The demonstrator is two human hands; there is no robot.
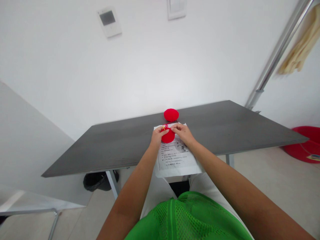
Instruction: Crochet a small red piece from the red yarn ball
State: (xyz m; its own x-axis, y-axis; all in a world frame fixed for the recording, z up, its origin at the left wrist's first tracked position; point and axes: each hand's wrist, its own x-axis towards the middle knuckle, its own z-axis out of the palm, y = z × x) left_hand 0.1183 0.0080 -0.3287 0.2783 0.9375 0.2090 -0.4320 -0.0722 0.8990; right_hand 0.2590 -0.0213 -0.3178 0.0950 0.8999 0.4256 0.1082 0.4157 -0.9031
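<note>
My left hand grips the left side of a flat, round red piece that looks like knitted or crocheted yarn. Loose red yarn loops stand at its top edge beside a small yellow bit. At the upper right edge of the piece, the fingers of my right hand are pinched together. A thin dark thing shows just above those fingers, too small to make out. Beyond my hands, a red ball of yarn rests on the table. Beneath them lies a printed sheet, overhanging the front edge.
The dark grey table stands against a white wall. Under it at left is a black bin. A red basin sits on the floor at right, and pale gloves hang beyond a metal pole.
</note>
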